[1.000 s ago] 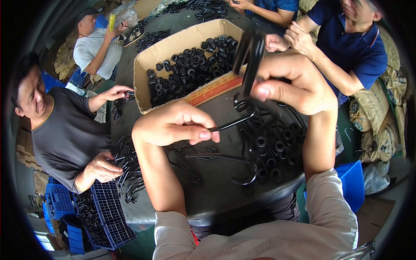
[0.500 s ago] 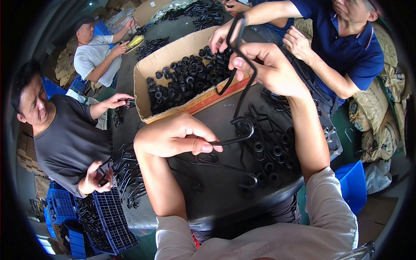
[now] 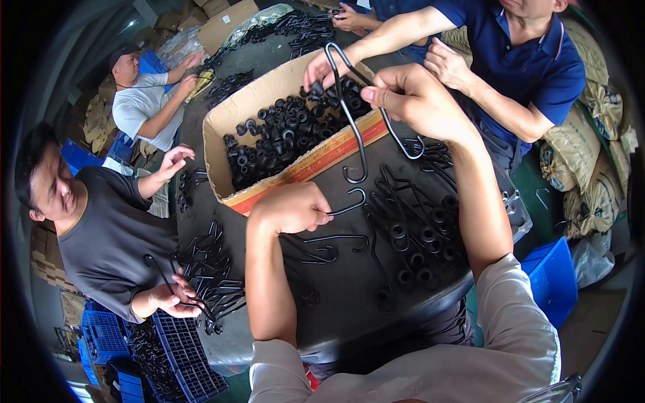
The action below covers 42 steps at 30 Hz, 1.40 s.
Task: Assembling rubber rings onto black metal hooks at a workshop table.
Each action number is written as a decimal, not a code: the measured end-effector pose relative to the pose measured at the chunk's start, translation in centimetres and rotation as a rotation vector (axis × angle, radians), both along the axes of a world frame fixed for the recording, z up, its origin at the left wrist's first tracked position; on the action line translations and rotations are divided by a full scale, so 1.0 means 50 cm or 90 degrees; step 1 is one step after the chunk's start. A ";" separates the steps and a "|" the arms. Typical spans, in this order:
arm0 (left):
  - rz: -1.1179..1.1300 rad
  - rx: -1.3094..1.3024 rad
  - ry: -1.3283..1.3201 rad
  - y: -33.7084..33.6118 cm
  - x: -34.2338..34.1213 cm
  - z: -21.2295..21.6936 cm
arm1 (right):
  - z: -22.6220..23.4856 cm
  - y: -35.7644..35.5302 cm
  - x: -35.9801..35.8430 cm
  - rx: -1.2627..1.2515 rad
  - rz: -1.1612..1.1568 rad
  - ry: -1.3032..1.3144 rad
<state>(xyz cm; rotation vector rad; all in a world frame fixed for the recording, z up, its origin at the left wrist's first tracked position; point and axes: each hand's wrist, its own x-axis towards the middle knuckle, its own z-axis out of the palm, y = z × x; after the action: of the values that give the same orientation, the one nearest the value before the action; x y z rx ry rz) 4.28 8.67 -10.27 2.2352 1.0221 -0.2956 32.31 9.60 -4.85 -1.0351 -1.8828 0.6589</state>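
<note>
My right hand (image 3: 424,104) pinches a bent black wire hook piece (image 3: 348,111) between thumb and fingers, above the near side of an open cardboard box (image 3: 309,176). The piece is a narrow loop at the top, with two legs hanging down that end in curled hooks. Lower and to the left, my left hand (image 3: 292,207) is closed on a black wire hook (image 3: 356,195); its curled end sticks out to the right and the rest is hidden. Under my hands lie wire hooks (image 3: 336,238) and, to the right, wire pieces with black rubber grommets (image 3: 400,232) on them.
Many loose black grommets (image 3: 285,134) fill the box, where a co-worker's hand (image 3: 329,70) reaches in. At left, another person's hand (image 3: 176,299) holds a wire hook over a pile of hooks (image 3: 211,265). Blue bins (image 3: 551,282) and sacks (image 3: 571,154) stand beyond the dark table (image 3: 329,322).
The wire piece in my right hand has swung so both legs show, and its lower end stands apart from my left hand's hook. My left hand has moved slightly right.
</note>
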 end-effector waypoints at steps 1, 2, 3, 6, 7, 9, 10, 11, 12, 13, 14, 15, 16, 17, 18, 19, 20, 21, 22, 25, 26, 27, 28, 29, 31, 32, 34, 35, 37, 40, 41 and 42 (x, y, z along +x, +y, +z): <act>0.029 0.010 0.031 0.000 0.007 -0.010 | -0.001 0.000 -0.005 0.000 -0.001 0.001; 0.075 0.015 0.039 -0.001 0.010 -0.017 | -0.002 0.000 -0.010 -0.002 0.016 0.006; 0.071 0.015 0.039 -0.003 0.014 -0.016 | -0.004 -0.001 -0.012 -0.004 0.029 0.011; 0.122 0.014 0.034 -0.012 0.022 0.011 | -0.005 -0.005 -0.016 -0.008 0.044 -0.004; 0.139 -0.004 -0.044 -0.016 0.022 0.031 | -0.006 -0.006 -0.017 0.002 0.055 -0.010; 0.158 -0.020 -0.119 -0.017 0.011 0.048 | -0.005 -0.011 -0.023 -0.032 0.075 0.007; 0.185 0.008 -0.228 -0.018 0.002 0.052 | -0.005 -0.014 -0.030 -0.046 0.096 0.016; 0.211 0.036 -0.337 -0.020 -0.004 0.057 | -0.004 -0.017 -0.037 -0.061 0.116 0.025; 0.257 0.029 -0.411 -0.021 -0.004 0.061 | 0.000 -0.023 -0.044 -0.068 0.117 0.029; 0.303 0.006 -0.491 -0.021 -0.005 0.067 | -0.001 -0.023 -0.050 -0.069 0.118 0.030; 0.336 -0.009 -0.568 -0.026 -0.003 0.076 | -0.003 -0.023 -0.056 -0.098 0.138 0.052; 0.368 -0.024 -0.647 -0.032 0.005 0.085 | -0.005 -0.023 -0.061 -0.127 0.157 0.074; 0.394 -0.038 -0.717 -0.030 0.008 0.083 | -0.014 -0.021 -0.068 -0.142 0.192 0.108; 0.395 -0.038 -0.718 -0.029 0.011 0.083 | -0.015 -0.024 -0.076 -0.143 0.193 0.107; 0.373 -0.056 -0.755 -0.028 0.015 0.084 | -0.017 -0.027 -0.083 -0.147 0.202 0.119; 0.349 -0.074 -0.791 -0.031 0.023 0.088 | -0.018 -0.028 -0.088 -0.150 0.210 0.131; 0.373 -0.028 -0.782 -0.042 0.039 0.090 | -0.024 -0.024 -0.092 -0.136 0.209 0.117; 0.390 -0.005 -0.792 -0.045 0.051 0.090 | -0.024 -0.026 -0.099 -0.136 0.212 0.116; 0.405 0.002 -0.816 -0.040 0.057 0.082 | -0.024 -0.030 -0.107 -0.134 0.221 0.134; 0.432 -0.001 -0.860 -0.030 0.069 0.057 | -0.025 -0.036 -0.119 -0.136 0.247 0.164; 0.444 -0.011 -0.877 -0.029 0.073 0.054 | -0.026 -0.035 -0.119 -0.153 0.245 0.160; 0.444 -0.011 -0.878 -0.030 0.074 0.054 | -0.027 -0.035 -0.120 -0.170 0.243 0.156; 0.456 -0.007 -0.892 -0.030 0.076 0.054 | -0.031 -0.034 -0.123 -0.189 0.263 0.190; 0.467 -0.003 -0.906 -0.031 0.077 0.056 | -0.033 -0.033 -0.122 -0.189 0.263 0.190; 0.479 -0.027 -0.939 -0.038 0.078 0.065 | -0.032 -0.032 -0.122 -0.295 0.328 0.246; 0.463 -0.034 -0.988 -0.039 0.074 0.068 | -0.027 -0.034 -0.122 -0.294 0.330 0.246; 0.454 -0.031 -1.051 -0.042 0.069 0.073 | -0.018 -0.040 -0.122 -0.376 0.351 0.372; 0.442 -0.053 -1.075 -0.044 0.062 0.080 | -0.018 -0.035 -0.114 -0.382 0.361 0.396; 0.442 -0.090 -1.127 -0.044 0.048 0.091 | -0.030 -0.024 -0.099 -0.383 0.401 0.502; 0.423 -0.119 -1.166 -0.050 0.026 0.107 | -0.027 -0.014 -0.087 -0.374 0.373 0.564; 0.408 -0.125 -1.171 -0.051 0.018 0.110 | -0.030 -0.009 -0.083 -0.372 0.374 0.563; 0.404 -0.118 -1.167 -0.052 0.010 0.113 | -0.037 -0.004 -0.080 -0.351 0.368 0.552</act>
<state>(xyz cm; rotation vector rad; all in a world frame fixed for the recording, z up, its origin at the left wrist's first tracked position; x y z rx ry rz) 4.81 6.08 -4.59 1.0171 0.4335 1.5352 28.31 9.41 -6.70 -0.3497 -1.2055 1.7104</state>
